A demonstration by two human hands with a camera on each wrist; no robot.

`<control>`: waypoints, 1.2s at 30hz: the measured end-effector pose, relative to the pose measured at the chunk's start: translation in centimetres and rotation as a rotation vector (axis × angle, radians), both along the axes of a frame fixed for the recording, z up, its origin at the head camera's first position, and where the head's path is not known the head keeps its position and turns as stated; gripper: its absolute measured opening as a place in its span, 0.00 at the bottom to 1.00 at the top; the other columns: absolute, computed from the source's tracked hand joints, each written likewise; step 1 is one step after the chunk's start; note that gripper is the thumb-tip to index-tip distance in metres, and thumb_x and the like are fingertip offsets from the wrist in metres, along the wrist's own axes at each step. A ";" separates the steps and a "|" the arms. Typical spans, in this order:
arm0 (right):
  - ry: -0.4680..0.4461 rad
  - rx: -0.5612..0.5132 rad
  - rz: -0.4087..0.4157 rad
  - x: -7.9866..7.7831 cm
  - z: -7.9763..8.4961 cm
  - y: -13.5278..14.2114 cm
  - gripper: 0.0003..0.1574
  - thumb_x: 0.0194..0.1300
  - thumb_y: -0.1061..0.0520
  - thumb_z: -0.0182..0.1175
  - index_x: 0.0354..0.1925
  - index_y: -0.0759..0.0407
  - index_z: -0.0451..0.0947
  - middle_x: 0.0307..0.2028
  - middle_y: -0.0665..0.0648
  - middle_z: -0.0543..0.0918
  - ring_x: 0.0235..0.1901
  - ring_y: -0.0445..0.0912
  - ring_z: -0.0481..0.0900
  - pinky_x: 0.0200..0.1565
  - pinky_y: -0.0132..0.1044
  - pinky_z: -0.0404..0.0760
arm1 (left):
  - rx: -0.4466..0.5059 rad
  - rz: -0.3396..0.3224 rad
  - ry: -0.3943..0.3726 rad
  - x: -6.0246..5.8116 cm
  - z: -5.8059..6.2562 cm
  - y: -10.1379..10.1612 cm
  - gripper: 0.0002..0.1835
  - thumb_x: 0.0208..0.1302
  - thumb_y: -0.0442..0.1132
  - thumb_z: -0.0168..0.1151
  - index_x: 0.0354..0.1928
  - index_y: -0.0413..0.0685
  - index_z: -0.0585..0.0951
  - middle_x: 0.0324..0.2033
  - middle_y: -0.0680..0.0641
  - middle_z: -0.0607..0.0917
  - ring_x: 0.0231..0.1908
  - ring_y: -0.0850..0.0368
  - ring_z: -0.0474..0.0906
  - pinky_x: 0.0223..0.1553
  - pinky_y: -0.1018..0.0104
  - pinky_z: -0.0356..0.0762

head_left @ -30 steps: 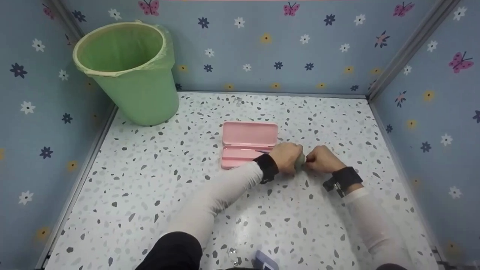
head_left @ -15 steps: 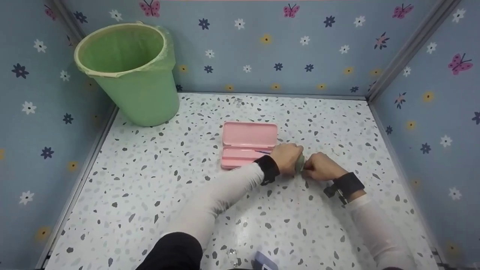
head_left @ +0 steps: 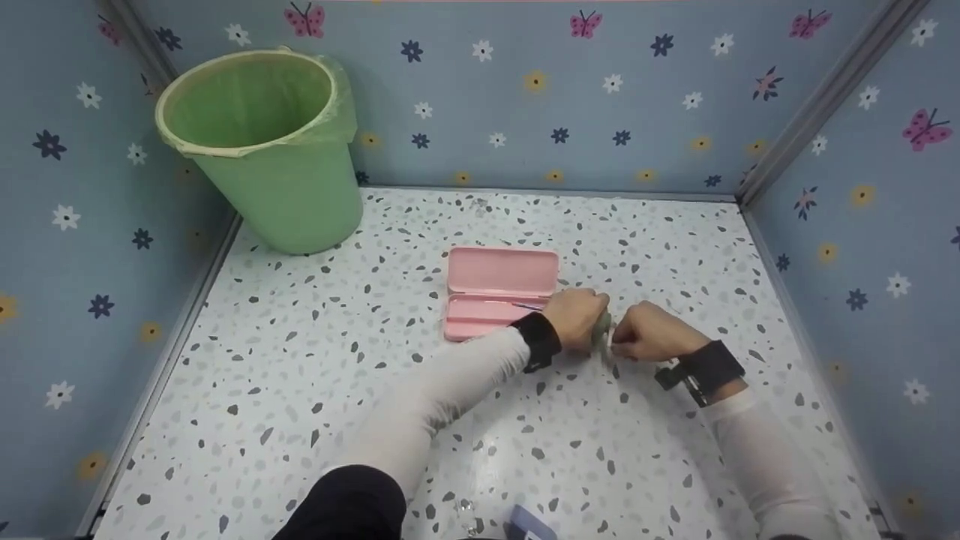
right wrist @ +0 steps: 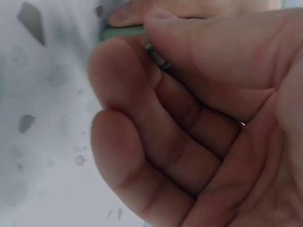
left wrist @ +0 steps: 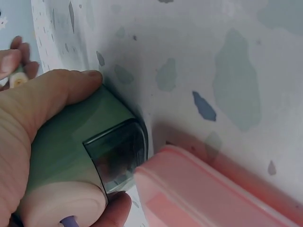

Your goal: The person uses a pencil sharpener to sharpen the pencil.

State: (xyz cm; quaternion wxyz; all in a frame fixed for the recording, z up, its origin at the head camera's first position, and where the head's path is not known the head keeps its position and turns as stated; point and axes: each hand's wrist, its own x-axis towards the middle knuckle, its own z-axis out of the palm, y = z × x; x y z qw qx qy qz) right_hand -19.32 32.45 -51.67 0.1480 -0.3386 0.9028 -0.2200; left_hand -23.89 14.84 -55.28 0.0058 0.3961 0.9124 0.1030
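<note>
My left hand point(head_left: 576, 321) grips a green desktop pencil sharpener point(left wrist: 71, 137) with a dark clear window on its side. A purple pencil point(left wrist: 70, 221) sticks out of the pale pink round front of the sharpener. At the opposite end, my right hand point(head_left: 654, 332) pinches the knob of the sharpener's crank point(left wrist: 19, 80) between thumb and curled fingers. The right wrist view shows these fingers point(right wrist: 118, 71) covering most of the crank. An open pink pencil case point(head_left: 502, 271) lies just left of the sharpener, its corner close to the sharpener's window.
A green lined bin point(head_left: 300, 195) stands at the back left. Near the front edge lie a purple-blue object point(head_left: 531, 523) and a small clear item point(head_left: 466, 511). Flowered panels point(head_left: 525, 105) wall in the speckled tabletop point(head_left: 337, 390).
My right hand has moved slightly toward me and to the right with the crank, which has changed its angle. The left hand stays on the sharpener, and the case has not moved.
</note>
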 end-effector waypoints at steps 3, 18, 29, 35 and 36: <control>-0.010 0.008 0.001 -0.1 0.7 0.0 0.13 0.49 0.58 0.65 0.16 0.41 0.79 0.12 0.39 0.74 0.11 0.37 0.68 0.13 0.34 0.68 | -0.016 -0.002 -0.016 -0.1 0.1 0.1 0.25 0.30 0.47 0.69 0.36 0.53 0.71 0.26 0.53 0.72 0.25 0.57 0.70 0.23 0.62 0.70; 0.088 0.023 0.029 -0.8 2.9 0.2 0.14 0.49 0.58 0.65 0.16 0.40 0.76 0.12 0.39 0.73 0.11 0.36 0.67 0.14 0.33 0.68 | -0.025 -0.008 -0.090 0.0 0.3 0.1 0.28 0.29 0.47 0.72 0.38 0.55 0.71 0.28 0.53 0.73 0.26 0.57 0.70 0.24 0.63 0.69; 0.094 -0.011 -0.030 -1.8 3.4 0.8 0.05 0.48 0.57 0.68 0.25 0.46 0.83 0.17 0.40 0.78 0.14 0.35 0.73 0.18 0.32 0.73 | -0.009 -0.032 -0.105 -0.2 0.3 0.0 0.31 0.28 0.46 0.74 0.41 0.54 0.71 0.28 0.53 0.73 0.26 0.57 0.70 0.26 0.64 0.70; 0.029 0.005 -0.081 -2.4 3.6 1.0 0.05 0.47 0.53 0.70 0.26 0.47 0.83 0.19 0.40 0.79 0.17 0.36 0.75 0.22 0.33 0.75 | -0.017 -0.048 -0.092 -0.2 0.1 0.0 0.33 0.28 0.48 0.74 0.43 0.54 0.70 0.29 0.53 0.72 0.27 0.58 0.70 0.26 0.64 0.70; 0.040 0.004 -0.081 -2.5 3.7 1.1 0.05 0.46 0.54 0.70 0.26 0.48 0.83 0.19 0.40 0.79 0.17 0.36 0.75 0.22 0.33 0.75 | -0.016 -0.048 -0.088 -0.2 0.2 0.0 0.33 0.28 0.48 0.73 0.43 0.54 0.70 0.29 0.53 0.72 0.26 0.58 0.70 0.26 0.64 0.70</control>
